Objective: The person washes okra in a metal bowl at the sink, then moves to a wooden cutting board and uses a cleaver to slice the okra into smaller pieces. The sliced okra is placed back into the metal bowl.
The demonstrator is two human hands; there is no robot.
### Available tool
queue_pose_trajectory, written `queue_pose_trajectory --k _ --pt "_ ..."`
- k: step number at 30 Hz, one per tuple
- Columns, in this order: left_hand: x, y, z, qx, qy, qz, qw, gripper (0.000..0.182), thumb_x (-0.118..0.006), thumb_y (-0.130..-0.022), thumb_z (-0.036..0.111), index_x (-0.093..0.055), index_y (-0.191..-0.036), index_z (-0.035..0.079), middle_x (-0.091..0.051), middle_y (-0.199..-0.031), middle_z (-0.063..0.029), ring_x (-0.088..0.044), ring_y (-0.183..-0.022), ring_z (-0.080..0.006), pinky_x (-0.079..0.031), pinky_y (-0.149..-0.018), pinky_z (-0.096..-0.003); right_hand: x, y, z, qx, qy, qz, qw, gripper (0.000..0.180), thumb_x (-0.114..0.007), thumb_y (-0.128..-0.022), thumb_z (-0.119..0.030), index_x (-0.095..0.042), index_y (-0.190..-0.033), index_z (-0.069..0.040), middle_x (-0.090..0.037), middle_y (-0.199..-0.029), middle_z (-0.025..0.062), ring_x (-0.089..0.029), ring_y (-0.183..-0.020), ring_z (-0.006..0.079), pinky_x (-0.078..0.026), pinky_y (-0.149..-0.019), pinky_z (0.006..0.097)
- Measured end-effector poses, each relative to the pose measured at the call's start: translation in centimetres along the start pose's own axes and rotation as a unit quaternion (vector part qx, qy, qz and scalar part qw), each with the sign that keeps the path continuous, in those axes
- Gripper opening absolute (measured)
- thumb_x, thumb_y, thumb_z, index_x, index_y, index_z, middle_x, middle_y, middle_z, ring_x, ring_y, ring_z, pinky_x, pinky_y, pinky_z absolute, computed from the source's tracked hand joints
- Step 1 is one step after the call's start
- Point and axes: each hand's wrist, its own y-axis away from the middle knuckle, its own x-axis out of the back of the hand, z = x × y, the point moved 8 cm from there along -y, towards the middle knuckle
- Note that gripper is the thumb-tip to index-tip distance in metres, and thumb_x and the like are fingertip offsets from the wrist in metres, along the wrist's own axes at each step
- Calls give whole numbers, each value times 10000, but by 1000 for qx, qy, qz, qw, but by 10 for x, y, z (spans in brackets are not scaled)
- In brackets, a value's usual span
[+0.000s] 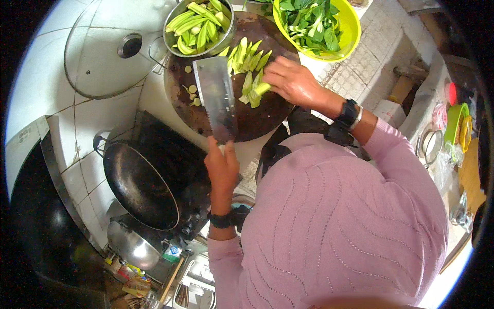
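My left hand (222, 164) grips the handle of a cleaver (216, 96), whose broad blade lies over a round dark chopping board (254, 123). At the board's right side, my right hand (287, 81) has its fingers curled on okra pieces (255, 92). More long okra pieces (243, 56) lie in a row just beyond. Small cut okra ends (192, 89) sit left of the blade. At the board's far edge stands a metal bowl (231, 33) of okra (198, 23). A yellow-green basket (353, 42) of leafy greens (314, 25) stands at the far right of the board.
A glass lid (106, 46) with a dark knob leans against the tiled wall on the left. Near my left forearm, a dark wok (139, 185) rests tilted beside the black stove (173, 154). Below it is a shiny metal bowl (133, 245). Cluttered containers stand at right.
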Motion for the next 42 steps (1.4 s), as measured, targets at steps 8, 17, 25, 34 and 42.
queue_pose_trajectory --k 8,17,25,34,42 --pt "-49 -11 33 -77 -91 -120 986 234 -613 -985 126 -476 -1141 18 -659 -928 -308 -619 -900 -553 -474 -708 -591 -17 47 15 -10 -42 16 999 324 -731 -768 -14 -684 -1085 -59 -647 -1064 101 -607 -970 315 -540 -817 387" --pt "-50 -10 52 -78 -171 -134 973 230 -616 -975 126 -456 -1113 35 -652 -920 -308 -619 -881 -551 -474 -706 -614 -20 51 16 -20 -124 108 986 207 -768 -766 -6 -697 -956 -49 -650 -1053 107 -607 -997 339 -529 -854 416" --pt "-50 -4 64 -48 -242 -168 954 216 -610 -977 135 -449 -1082 36 -663 -930 -297 -634 -882 -538 -490 -716 -620 -26 51 20 -4 -145 107 984 201 -766 -735 0 -689 -916 -45 -640 -1033 102 -609 -1006 330 -523 -868 411" --pt "-84 -27 57 -51 -174 -127 975 230 -613 -980 142 -450 -1114 49 -673 -961 -296 -646 -902 -533 -508 -748 -615 -28 51 22 15 -148 124 981 176 -723 -735 -13 -672 -900 -51 -637 -1008 81 -617 -1001 303 -529 -857 386" --pt "-68 -21 68 -41 -211 -165 963 220 -602 -981 130 -444 -1095 28 -671 -957 -304 -634 -893 -548 -489 -747 -626 -25 51 23 16 -156 113 981 167 -711 -728 -12 -630 -868 -56 -631 -1006 81 -607 -995 309 -519 -864 396"
